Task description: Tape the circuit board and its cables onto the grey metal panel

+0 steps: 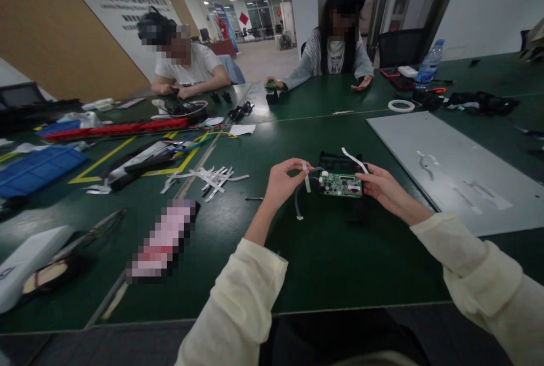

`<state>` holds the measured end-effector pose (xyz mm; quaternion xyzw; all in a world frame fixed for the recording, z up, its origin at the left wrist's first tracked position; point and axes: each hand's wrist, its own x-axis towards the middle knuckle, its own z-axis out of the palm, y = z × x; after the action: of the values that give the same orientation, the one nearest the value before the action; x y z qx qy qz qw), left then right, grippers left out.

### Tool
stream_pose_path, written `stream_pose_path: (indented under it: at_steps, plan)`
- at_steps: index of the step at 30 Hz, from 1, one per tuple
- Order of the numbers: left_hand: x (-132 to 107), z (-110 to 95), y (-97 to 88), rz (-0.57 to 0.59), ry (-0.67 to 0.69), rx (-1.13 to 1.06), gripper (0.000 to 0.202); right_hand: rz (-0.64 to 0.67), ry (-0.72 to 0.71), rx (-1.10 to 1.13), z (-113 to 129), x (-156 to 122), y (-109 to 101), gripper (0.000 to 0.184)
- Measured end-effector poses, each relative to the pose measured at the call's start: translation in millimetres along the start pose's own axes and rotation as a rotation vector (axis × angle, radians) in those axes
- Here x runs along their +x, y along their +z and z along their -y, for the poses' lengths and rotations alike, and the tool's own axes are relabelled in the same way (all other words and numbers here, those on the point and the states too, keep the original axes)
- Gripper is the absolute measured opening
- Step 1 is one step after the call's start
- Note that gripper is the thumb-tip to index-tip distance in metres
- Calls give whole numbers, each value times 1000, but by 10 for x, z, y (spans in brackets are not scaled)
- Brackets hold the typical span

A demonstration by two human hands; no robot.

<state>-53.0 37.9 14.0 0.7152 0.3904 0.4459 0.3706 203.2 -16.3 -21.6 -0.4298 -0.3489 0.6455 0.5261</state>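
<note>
My left hand [284,181] pinches a short whitish strip [306,181], which hangs down from the fingertips. Right beside it, a grey cable [297,201] runs from the connector of a green circuit board [340,184] and curves down to a loose plug end. The board sits in front of a black plastic frame [335,159]. My right hand [385,187] is closed at the board's right edge, with a narrow white strip [352,157] sticking up from its fingertips. Whether those fingers also grip the board, I cannot tell.
A pile of white strips [216,179] and a phone [164,238] lie to the left. A large grey panel [463,167] lies at the right, with a tape roll [400,106] behind it. Across the table sit two people, one holding a small green-and-black part [271,93].
</note>
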Motion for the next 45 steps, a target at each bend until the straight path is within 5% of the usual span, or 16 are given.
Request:
stream_pose_path:
  at_steps: [9,17,29,45]
  plan:
    - [-11,-2,-25,122,-59,-140,36,-13,29,61,57,-32,32,30]
    - [-13,-53,-122,170,-153,-144,70,33,12,47,44,-40,24,33]
    - [-34,-118,-114,391,-467,-372,40,186,55,-107,11,-96,77,34]
    - [-6,46,-59,281,-475,-261,29,-88,20,-127,-8,-50,35,23]
